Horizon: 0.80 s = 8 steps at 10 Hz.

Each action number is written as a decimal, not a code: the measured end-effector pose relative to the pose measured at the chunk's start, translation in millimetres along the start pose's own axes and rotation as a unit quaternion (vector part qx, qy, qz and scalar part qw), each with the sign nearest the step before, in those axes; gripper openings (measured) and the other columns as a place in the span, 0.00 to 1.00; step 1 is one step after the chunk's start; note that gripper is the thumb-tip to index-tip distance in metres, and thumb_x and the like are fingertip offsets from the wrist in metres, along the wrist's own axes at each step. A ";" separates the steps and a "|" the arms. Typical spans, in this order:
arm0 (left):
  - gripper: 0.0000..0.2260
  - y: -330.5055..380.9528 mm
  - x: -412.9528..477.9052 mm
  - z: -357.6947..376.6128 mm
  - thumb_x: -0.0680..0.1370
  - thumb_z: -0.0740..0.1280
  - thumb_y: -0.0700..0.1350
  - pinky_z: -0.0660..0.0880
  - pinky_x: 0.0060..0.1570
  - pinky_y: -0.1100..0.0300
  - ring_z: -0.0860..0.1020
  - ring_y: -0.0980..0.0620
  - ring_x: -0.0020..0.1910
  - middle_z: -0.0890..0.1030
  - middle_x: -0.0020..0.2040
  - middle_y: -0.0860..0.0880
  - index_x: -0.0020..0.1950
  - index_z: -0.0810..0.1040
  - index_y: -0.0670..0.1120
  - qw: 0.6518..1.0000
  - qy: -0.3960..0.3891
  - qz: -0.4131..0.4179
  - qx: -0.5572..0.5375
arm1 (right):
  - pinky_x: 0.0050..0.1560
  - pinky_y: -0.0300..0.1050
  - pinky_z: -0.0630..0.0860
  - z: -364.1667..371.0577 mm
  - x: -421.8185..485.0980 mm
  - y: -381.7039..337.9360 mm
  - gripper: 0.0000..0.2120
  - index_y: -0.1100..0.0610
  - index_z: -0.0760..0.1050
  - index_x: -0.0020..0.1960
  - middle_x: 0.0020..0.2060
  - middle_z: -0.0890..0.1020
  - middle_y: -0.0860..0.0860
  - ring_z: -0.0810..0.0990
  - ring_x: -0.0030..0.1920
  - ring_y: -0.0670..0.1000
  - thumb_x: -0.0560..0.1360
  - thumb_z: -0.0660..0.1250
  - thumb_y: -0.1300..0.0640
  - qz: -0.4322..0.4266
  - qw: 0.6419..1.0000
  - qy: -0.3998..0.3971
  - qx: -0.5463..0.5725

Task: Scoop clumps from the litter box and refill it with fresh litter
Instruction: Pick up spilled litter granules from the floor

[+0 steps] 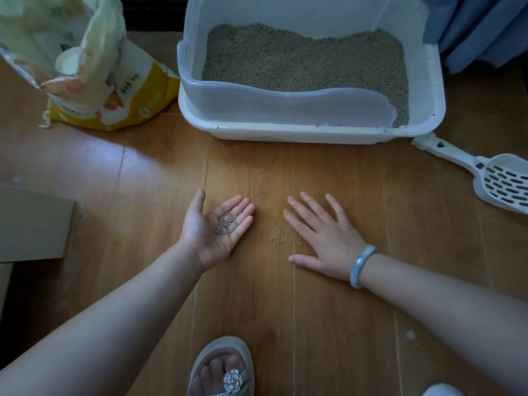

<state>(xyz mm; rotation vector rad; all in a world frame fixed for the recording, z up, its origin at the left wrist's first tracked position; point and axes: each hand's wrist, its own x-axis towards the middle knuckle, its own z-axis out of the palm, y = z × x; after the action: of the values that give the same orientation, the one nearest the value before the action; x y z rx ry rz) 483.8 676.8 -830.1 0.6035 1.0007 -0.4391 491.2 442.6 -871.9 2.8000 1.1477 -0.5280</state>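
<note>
Our left hand [217, 230] cups spilled litter grains [226, 222], palm up; our right hand [323, 235] lies spread flat on the floor [257, 295] before the litter box [311, 132].

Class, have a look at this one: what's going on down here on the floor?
A person reaches down to a wooden floor, apparently picking up a spill. The left hand is palm up, cupping a small heap of grains; the right hand lies flat on the floor beside a few stray grains. Ahead sits the litter box, filled with litter; the scoop lies on the floor to its right, untouched, and the open litter bag stands to its left.
</note>
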 end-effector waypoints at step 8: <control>0.32 -1.8 -4.4 4.4 0.79 0.53 0.65 0.79 0.52 0.51 0.83 0.45 0.52 0.83 0.53 0.41 0.57 0.78 0.37 1.000 -0.009 0.006 0.001 | 0.71 0.64 0.47 21.5 -19.7 -62.6 0.42 0.55 0.54 0.76 0.76 0.50 0.54 0.46 0.76 0.56 0.71 0.47 0.29 0.250 0.965 0.011 0.084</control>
<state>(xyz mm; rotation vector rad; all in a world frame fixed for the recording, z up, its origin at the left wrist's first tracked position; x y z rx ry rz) 483.4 672.8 -825.0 0.6070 0.9789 -0.4346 428.7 470.3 -881.3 3.0766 0.3726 -0.5630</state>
